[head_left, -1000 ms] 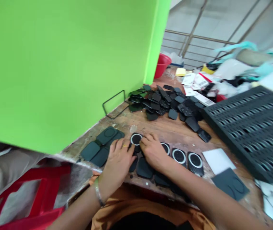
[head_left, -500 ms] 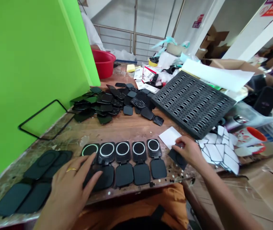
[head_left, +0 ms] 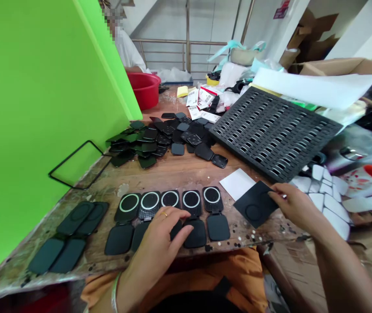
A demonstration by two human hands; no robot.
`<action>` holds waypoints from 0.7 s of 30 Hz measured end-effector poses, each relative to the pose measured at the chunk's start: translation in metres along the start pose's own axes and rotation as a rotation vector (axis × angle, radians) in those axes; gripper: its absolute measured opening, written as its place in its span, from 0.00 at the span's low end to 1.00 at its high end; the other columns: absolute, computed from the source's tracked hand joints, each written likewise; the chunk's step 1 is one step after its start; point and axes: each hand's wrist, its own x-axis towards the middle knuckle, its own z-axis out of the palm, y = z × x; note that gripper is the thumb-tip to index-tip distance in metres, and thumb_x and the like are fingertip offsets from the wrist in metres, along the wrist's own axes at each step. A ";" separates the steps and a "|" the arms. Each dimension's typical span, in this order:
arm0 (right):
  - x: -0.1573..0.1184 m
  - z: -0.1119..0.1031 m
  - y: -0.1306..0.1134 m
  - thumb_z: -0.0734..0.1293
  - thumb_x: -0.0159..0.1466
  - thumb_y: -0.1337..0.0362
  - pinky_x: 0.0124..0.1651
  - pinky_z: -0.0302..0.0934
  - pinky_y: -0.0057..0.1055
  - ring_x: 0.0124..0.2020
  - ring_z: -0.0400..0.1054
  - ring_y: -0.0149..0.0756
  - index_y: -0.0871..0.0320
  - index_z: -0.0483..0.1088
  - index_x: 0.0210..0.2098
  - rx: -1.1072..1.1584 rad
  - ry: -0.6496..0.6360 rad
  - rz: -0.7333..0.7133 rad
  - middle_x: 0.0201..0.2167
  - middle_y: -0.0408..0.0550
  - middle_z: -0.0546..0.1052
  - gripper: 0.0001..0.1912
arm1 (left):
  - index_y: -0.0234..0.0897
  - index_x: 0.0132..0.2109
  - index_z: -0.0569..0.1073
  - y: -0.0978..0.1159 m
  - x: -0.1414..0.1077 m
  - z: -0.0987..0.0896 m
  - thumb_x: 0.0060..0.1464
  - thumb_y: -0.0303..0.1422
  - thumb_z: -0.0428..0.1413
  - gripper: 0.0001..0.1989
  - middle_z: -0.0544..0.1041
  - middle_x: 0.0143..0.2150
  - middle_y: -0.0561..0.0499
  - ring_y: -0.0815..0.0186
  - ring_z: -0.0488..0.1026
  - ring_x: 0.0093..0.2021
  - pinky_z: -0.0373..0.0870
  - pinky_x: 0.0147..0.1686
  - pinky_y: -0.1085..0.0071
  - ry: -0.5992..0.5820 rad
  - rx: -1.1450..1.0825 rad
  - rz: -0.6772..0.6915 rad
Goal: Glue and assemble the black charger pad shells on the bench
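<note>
A row of hinged black folding charger pads lies along the table's front, each upper panel bearing a white ring, such as the rightmost pad (head_left: 217, 227). My left hand (head_left: 160, 230) is over the middle of this row, thumb and fingers apart, partly hiding the panels beneath; whether it touches them I cannot tell. At the right, my right hand (head_left: 292, 204) pinches the right corner of a thin black square sheet (head_left: 254, 206) with a faint circle on it. That sheet partly overlaps a white paper square (head_left: 236, 182). More black pads (head_left: 75, 224) lie at the left without white rings.
A heap of black panels (head_left: 150, 143) lies farther back. A slotted black tray (head_left: 270, 130) leans at the right, beside white cut pieces (head_left: 327, 195) and a red-rimmed cup (head_left: 368, 182). A green panel (head_left: 42, 108) borders the left; a red basin (head_left: 145, 91) stands behind.
My left hand has moved right from the leftmost ringed pad to the middle of the row. My right hand has shifted right to the black sheet's corner, so more of the sheet shows.
</note>
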 end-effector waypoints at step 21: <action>-0.027 -0.013 -0.052 0.59 0.62 0.69 0.37 0.59 0.26 0.32 0.67 0.31 0.58 0.72 0.31 0.268 -0.035 -0.071 0.29 0.43 0.75 0.10 | 0.34 0.66 0.54 0.020 -0.020 0.038 0.53 0.51 0.55 0.41 0.69 0.58 0.38 0.57 0.67 0.58 0.63 0.57 0.66 -0.417 -0.721 -0.204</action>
